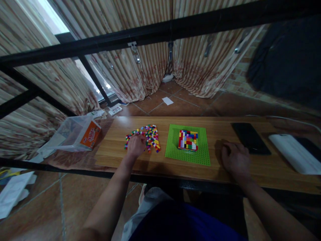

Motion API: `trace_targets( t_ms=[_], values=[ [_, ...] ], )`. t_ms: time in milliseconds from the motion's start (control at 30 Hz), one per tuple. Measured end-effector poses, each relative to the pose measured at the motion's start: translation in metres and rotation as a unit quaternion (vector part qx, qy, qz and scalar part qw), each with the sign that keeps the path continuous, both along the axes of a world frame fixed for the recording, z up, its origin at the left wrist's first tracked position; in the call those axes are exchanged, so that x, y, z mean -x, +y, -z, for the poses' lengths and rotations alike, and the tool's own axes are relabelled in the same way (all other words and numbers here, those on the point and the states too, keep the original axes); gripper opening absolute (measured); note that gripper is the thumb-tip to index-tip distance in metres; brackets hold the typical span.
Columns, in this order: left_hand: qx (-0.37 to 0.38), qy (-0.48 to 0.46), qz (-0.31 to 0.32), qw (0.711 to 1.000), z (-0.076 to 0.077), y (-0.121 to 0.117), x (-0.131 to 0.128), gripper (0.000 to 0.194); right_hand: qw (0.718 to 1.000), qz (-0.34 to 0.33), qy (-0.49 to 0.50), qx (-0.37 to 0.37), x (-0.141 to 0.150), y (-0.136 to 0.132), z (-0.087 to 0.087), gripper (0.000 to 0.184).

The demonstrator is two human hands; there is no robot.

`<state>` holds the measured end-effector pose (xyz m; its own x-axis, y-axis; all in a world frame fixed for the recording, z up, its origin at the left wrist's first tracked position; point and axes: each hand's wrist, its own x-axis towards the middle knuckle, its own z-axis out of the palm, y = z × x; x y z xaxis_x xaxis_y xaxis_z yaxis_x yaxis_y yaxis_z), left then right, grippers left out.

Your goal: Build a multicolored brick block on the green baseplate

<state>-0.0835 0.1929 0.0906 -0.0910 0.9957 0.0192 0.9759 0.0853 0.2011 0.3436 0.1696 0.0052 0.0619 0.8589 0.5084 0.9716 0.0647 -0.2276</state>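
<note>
Green baseplate (202,147) separates left grip (136,145), hiding loose bricks (151,133), from right grip (236,159) near black slab (250,137), both closures unclear.

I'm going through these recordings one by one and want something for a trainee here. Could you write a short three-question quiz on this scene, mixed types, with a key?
1. Which of the person's hands is at the pile of loose bricks?

2. True or false: the square brick build stands on the green board.

3. Which of these lies nearest the right hand?
A) the plastic box
B) the orange label
C) the flat black tablet

Key:
1. The left hand; whether its fingers hold a brick cannot be told.
2. True.
3. C
</note>
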Motion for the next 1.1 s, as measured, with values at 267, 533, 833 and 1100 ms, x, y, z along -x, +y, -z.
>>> trace_targets(
  t_ms=[267,533,833,1100],
  values=[
    [0.02,0.045,-0.001,0.999,0.001,0.004,-0.011,0.024,1.0,0.003,-0.004,-0.014,0.001,0.0,0.0,0.031],
    [-0.01,0.043,0.006,0.999,0.002,0.003,-0.014,0.021,1.0,0.011,-0.014,-0.017,0.002,0.0,0.001,0.032],
    [-0.057,-0.039,-0.011,0.998,-0.011,-0.005,-0.014,0.018,1.0,0.01,-0.004,-0.012,0.005,0.0,-0.002,0.032],
    [-0.048,-0.344,0.099,0.932,-0.017,-0.014,-0.086,0.016,1.0,0.013,0.011,-0.004,0.008,0.0,-0.005,0.031]
  ],
)
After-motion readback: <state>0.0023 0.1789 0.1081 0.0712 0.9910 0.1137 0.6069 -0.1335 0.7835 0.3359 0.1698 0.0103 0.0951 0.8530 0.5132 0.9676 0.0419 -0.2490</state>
